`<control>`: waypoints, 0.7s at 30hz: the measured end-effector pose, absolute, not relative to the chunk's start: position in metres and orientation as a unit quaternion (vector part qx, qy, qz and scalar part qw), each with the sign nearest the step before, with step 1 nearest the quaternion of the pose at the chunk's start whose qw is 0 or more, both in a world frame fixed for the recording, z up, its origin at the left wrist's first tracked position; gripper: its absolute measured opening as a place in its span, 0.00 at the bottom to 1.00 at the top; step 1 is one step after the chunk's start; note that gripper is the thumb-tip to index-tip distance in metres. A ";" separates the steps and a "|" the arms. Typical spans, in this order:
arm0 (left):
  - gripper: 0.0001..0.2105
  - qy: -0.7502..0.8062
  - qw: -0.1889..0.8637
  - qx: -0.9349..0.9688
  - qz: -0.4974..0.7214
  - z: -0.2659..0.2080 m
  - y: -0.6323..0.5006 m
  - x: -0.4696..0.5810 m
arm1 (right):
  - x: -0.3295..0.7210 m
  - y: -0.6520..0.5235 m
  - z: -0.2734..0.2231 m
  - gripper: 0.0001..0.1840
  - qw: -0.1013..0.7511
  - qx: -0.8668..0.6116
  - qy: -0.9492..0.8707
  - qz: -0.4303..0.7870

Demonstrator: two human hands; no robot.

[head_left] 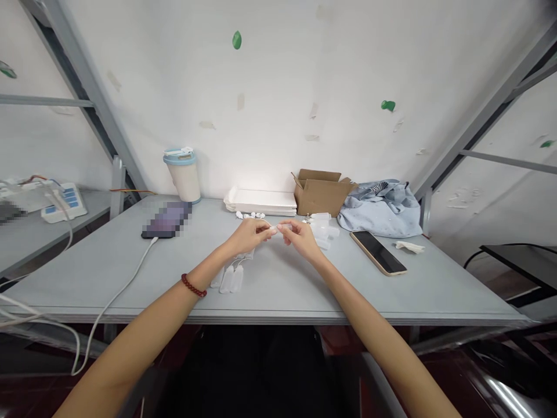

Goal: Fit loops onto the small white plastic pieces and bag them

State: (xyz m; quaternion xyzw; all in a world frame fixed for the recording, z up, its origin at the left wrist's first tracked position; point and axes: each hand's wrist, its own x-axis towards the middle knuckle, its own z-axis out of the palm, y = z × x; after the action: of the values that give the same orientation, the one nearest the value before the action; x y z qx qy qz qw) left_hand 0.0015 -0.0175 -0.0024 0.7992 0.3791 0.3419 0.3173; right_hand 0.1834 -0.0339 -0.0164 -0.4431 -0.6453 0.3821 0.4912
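Above the middle of the table, my left hand (252, 235) and my right hand (301, 237) meet fingertip to fingertip. Between them is a small translucent plastic tube (285, 227), pinched by my right fingers. My left thumb and forefinger are closed on a small white piece at the tube's left end, mostly hidden by the fingers. Several similar translucent tubes with thin white cords (231, 279) lie below my left hand. More loose translucent tubes (322, 233) are heaped just right of my right hand. A row of small white pieces (250, 215) lies behind my left hand.
Along the wall stand a lidded cup (184, 179), a white stack (263, 201), an opened cardboard box (322, 196) and a bunched light-blue cloth (380, 212). A phone (378, 253) and crumpled tissue (409, 247) lie right; another phone (166, 220) with a white cable (126, 284) lies left.
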 end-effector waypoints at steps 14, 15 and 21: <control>0.15 0.391 0.305 0.815 0.301 0.005 -0.029 0.008 | 0.185 -0.025 -0.030 0.29 0.459 -0.464 -0.636 0.413; 0.15 0.393 0.291 0.817 0.305 0.005 -0.029 0.008 | 0.185 -0.024 -0.029 0.29 0.464 -0.465 -0.633 0.410; 0.16 0.425 0.223 0.796 0.369 -0.002 -0.003 -0.007 | 0.196 -0.018 -0.021 0.28 0.530 -0.487 -0.606 0.340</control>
State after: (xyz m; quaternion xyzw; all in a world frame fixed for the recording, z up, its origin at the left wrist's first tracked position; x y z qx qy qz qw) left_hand -0.0071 -0.0031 -0.0021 0.7959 0.4250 0.3690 0.2232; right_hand 0.1958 -0.0179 -0.0207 -0.4866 -0.6057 0.3405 0.5296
